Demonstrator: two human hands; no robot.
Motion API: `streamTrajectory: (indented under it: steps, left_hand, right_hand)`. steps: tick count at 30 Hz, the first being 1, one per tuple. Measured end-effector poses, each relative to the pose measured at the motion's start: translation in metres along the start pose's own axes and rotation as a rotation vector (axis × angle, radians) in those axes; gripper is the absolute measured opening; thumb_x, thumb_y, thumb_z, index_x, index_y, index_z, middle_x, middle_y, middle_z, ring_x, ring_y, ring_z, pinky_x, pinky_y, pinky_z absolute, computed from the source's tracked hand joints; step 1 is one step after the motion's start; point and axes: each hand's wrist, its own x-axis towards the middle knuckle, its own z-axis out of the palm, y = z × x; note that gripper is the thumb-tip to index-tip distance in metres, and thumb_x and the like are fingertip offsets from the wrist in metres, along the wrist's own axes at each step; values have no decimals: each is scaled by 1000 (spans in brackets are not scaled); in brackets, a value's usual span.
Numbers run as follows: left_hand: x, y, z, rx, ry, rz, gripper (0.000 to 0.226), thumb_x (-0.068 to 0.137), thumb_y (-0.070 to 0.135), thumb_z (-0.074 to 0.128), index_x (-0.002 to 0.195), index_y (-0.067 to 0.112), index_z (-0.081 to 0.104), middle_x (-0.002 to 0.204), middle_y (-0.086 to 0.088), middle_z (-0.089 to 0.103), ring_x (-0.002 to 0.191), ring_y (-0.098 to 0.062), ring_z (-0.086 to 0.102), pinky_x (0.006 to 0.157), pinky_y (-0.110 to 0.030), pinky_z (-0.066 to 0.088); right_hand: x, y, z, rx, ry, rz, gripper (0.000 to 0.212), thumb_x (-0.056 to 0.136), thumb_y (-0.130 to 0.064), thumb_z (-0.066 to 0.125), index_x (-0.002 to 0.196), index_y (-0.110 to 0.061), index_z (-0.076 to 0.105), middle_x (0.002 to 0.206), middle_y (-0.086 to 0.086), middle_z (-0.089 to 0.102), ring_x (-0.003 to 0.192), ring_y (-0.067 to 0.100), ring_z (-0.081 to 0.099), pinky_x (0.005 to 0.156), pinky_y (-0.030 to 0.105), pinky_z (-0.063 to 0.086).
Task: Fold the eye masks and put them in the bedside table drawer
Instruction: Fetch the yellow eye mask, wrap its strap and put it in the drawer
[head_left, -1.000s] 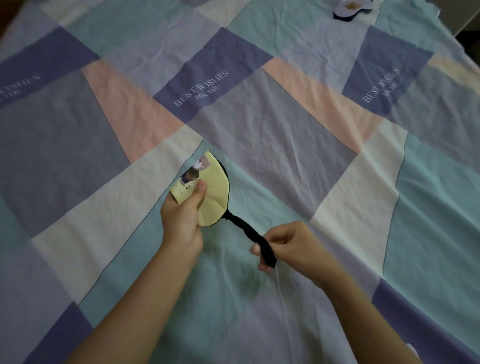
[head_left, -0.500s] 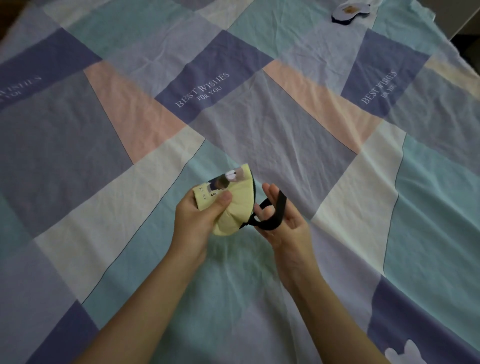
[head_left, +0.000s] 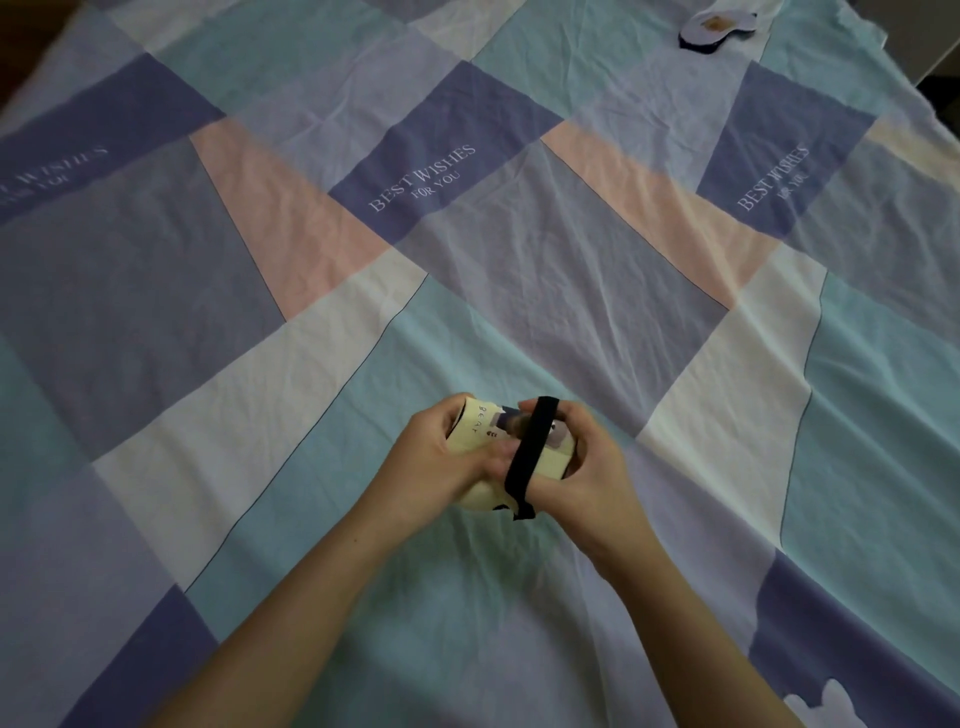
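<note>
Yellow eye mask (head_left: 480, 434) gripped mid-bedsheet (head_left: 571, 291), both hands

A bedroom in a home: a wide bed sheet (head_left: 519, 291) in pastel patchwork blocks printed "Best Wishes For You" fills the view, with an eye mask (head_left: 714, 30) lying at its far edge.

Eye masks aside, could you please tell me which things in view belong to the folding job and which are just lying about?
Job:
yellow eye mask, folded, held by left hand and right hand
its black strap across it
lilac eye mask, far on bed

Lying about:
patchwork bedsheet
</note>
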Motion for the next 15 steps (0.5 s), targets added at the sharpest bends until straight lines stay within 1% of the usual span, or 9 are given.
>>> streamTrajectory:
  steps: [1,3,6,7,8,10,12,13,15]
  left_hand:
    - [-1,-1,1,-38,17,-1,8,81,13,72,84,16,64,70,8,68,66,-7,62,63,-24,51]
    - [-4,-3,4,-115,39,-31,5,85,20,67,90,18,66,81,3,72,75,-10,66,70,-29,53]
    - [-8,-4,11,-263,34,-104,16,90,26,61,102,17,68,96,-6,74,87,-21,70,75,-42,57]
    - [-8,-2,13,-338,43,-122,22,93,29,56,107,16,67,100,-9,73,91,-24,70,76,-43,57]
    - [-7,-1,14,-415,54,-144,29,95,33,50,110,14,66,103,-10,73,94,-24,70,77,-40,57]
    - [-5,2,13,-495,72,-181,39,97,40,42,111,14,67,102,-8,74,93,-22,70,74,-33,57]
    - [-4,2,13,-417,84,-147,28,93,35,52,108,16,68,99,-6,74,90,-20,71,70,-30,56]
    - [-3,2,12,-369,106,-122,21,90,27,60,106,16,68,96,-5,75,86,-19,70,68,-28,55]
    - [0,0,11,-324,180,-89,16,83,13,70,99,16,69,89,-4,75,79,-15,70,63,-25,55]
  right_hand:
    - [0,-1,1,4,-8,2,54,65,-3,81,108,-18,53,91,0,69,69,13,69,53,27,55]
    - [1,1,3,10,-18,19,56,60,-6,75,106,-19,46,81,1,63,61,11,61,50,25,51]
    - [2,5,7,90,12,80,55,55,-13,69,105,-22,47,86,2,61,62,5,62,49,23,50]
    - [3,7,7,119,28,85,57,55,-15,69,108,-22,50,89,1,63,66,3,63,51,22,50]
    - [2,9,7,156,42,89,59,55,-16,69,112,-22,51,92,0,65,72,4,65,55,22,52]
    - [1,15,7,271,61,102,57,63,-15,69,118,-20,53,97,3,70,86,15,68,66,30,55]
    - [-2,18,8,339,57,115,49,73,-12,67,120,-16,56,105,10,71,95,27,67,78,42,53]
    - [-4,19,9,344,52,111,42,78,-10,66,119,-13,59,108,13,71,98,30,67,82,44,52]
    - [-8,19,11,337,63,107,28,86,-11,62,114,-9,64,107,15,71,98,28,68,85,41,53]
